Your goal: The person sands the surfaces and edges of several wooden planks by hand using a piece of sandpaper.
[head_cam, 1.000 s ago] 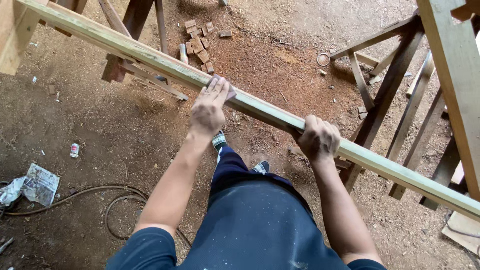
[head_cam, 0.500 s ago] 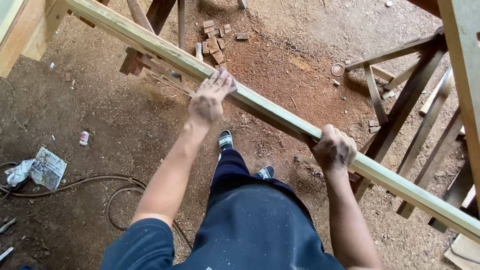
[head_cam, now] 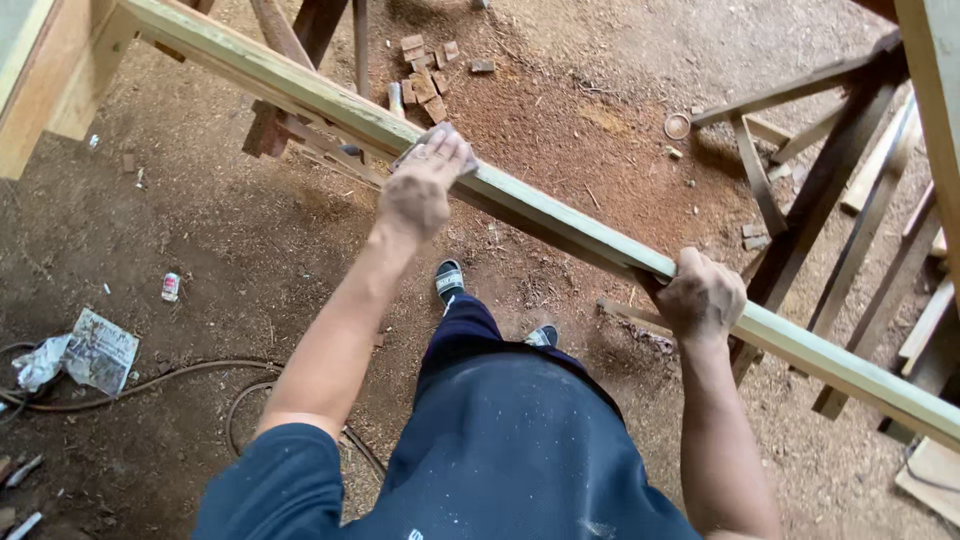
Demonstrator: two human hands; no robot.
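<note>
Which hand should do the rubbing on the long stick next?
Probably the left hand: it lies flat on top of the long wooden beam with a small pad beneath its fingers. The right hand is wrapped round the beam, gripping it steady.

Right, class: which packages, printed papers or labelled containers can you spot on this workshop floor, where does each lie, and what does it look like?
Small can: on the dirt floor at left, lying on its side; cylinder, white with red.
Crumpled printed paper: further left and nearer, beside a dark hose; flat creased sheet, white-grey with small print.
No signs or screens show.
</note>
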